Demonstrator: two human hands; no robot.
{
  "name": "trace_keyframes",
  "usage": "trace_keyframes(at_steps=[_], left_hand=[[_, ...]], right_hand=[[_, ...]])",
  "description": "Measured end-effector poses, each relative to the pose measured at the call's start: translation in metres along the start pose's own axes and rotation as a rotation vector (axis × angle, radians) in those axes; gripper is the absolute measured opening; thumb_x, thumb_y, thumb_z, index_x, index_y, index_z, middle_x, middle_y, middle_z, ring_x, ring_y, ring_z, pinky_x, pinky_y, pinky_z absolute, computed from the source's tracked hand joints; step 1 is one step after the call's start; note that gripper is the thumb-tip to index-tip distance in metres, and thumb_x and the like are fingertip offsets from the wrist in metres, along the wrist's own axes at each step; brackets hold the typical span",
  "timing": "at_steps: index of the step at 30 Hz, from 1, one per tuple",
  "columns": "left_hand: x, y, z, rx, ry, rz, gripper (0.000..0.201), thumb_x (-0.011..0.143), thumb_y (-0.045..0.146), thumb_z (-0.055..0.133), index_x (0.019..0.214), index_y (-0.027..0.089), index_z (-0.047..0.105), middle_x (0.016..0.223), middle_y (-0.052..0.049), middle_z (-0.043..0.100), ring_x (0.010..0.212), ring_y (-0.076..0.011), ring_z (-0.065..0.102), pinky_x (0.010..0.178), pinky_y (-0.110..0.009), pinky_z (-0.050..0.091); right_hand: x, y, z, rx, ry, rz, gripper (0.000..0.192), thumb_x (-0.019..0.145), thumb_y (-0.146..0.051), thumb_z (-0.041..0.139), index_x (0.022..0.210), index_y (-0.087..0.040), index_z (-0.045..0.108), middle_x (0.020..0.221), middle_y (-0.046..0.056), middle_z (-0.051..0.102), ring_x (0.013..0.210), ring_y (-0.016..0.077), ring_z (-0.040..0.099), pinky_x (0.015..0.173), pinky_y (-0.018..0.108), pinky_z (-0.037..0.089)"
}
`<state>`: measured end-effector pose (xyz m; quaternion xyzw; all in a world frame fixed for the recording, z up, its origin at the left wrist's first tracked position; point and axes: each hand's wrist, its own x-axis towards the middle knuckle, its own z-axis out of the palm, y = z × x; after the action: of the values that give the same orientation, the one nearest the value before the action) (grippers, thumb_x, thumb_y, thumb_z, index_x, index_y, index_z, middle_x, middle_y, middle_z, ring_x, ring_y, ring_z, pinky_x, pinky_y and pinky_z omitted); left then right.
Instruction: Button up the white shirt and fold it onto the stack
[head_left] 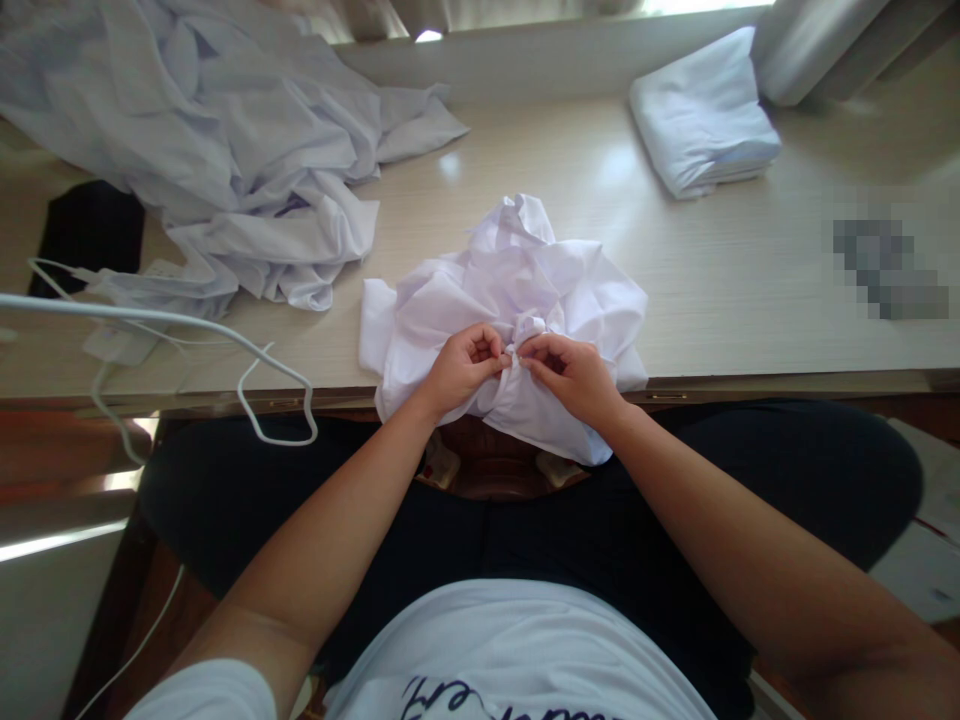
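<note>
Crumpled white garment (pixel 517 290) sits unfolded at the table edge (pixel 750 385), my left hand (pixel 461 365) and right hand (pixel 574 372) both pinching its near fold; one folded stack (pixel 701 115) looks finished.

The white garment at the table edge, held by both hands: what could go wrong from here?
1. Part of the white garment hangs over the table edge into the lap; it may slide off if the left hand and right hand let go.
2. The cable loops over the same edge nearby; a moving arm could perhaps snag it.
3. The loose pile lies close, so the pieces might get mixed.
</note>
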<state>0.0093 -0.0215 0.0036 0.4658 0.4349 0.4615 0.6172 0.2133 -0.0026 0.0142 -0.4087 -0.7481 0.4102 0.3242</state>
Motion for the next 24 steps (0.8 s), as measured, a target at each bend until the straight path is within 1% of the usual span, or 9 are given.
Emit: trace_keyframes(at_steps=[18,24], left_hand=[[0.0001,-0.0004,0.0000,0.020,-0.006,0.011,0.039,0.072,0.039,0.085,0.079,0.017,0.054,0.077,0.002,0.056,0.069,-0.0093,0.054,0.064,-0.022,0.045],[0.0001,-0.0012,-0.0007,0.024,-0.011,0.023,0.036,0.074,0.037,0.084,0.080,0.017,0.054,0.077,0.001,0.057,0.069,-0.0096,0.055,0.065,-0.022,0.045]], right_hand=[[0.0000,0.0001,-0.0004,-0.006,-0.004,-0.010,0.013,0.091,-0.030,0.064,0.100,-0.023,0.071,0.071,-0.002,0.060,0.061,0.0124,0.049,0.061,0.027,0.039],[0.0001,0.0002,-0.0001,-0.005,-0.008,-0.011,0.013,0.091,-0.028,0.064,0.100,-0.022,0.070,0.070,-0.003,0.059,0.061,0.0118,0.049,0.061,0.027,0.039]])
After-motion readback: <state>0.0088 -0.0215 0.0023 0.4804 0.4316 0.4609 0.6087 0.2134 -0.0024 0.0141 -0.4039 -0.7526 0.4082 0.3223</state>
